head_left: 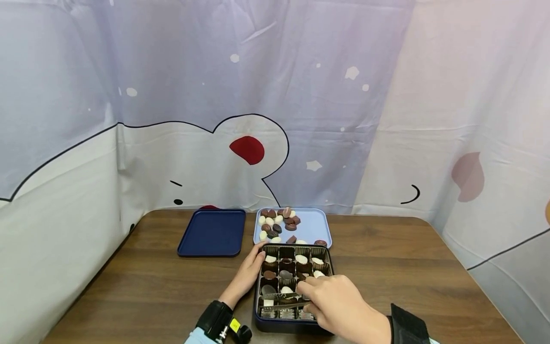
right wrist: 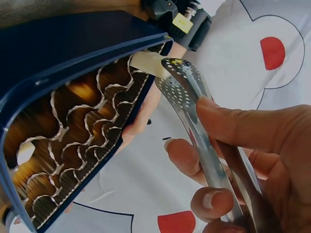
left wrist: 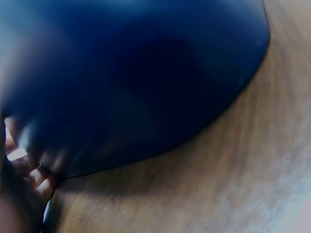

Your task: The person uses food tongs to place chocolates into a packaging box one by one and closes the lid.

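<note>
My right hand holds metal tongs with perforated tips. Between those tips sits a pale white chocolate, at the left edge of the chocolate box near its front corner. The box is dark blue, with a gold-lined divider of many compartments; white, brown and dark chocolates lie in several of them, and the front row shows bare lining. My left hand grips the box's left side near the back corner, its thumb at the rim. In the left wrist view its fingers press against the blue wall.
Behind the box, a light blue tray carries many loose white, brown and dark chocolates, mostly on its left half. A dark blue tray lies to its left. All stand on a wooden table, with a printed curtain behind.
</note>
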A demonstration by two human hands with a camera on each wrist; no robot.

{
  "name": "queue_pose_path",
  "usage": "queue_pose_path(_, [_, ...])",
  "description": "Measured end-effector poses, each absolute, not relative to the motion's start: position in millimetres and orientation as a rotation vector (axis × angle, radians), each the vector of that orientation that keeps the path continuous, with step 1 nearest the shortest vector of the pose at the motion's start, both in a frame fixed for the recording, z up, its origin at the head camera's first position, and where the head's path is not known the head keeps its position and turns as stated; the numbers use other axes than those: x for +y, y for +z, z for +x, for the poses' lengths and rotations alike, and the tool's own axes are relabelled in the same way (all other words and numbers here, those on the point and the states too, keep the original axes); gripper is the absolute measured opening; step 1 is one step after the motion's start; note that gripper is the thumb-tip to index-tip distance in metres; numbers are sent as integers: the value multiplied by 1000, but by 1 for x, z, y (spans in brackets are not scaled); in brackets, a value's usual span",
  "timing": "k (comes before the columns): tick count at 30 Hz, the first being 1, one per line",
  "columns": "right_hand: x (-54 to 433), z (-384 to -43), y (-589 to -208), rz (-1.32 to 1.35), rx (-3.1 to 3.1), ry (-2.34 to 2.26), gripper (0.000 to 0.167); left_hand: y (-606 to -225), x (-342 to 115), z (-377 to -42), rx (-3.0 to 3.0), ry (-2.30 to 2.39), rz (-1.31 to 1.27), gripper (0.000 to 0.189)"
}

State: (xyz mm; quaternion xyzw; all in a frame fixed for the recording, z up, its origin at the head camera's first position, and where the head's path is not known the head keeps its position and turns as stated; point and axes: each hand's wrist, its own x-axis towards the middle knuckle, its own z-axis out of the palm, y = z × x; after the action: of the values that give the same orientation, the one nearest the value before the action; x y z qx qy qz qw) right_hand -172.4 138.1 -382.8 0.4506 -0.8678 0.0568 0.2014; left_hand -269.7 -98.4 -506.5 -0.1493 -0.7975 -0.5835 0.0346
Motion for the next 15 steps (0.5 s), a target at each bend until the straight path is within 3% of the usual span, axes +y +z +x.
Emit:
queue_pose_path(5, [139, -173, -385, 1247, -2458, 176, 23, -496, -96, -262, -2445, -1813, -458, 41])
queue_pose_path(15, [140, -181, -382, 1165, -2393, 248, 24, -514, -102, -274, -2443, -1822, -492, 44])
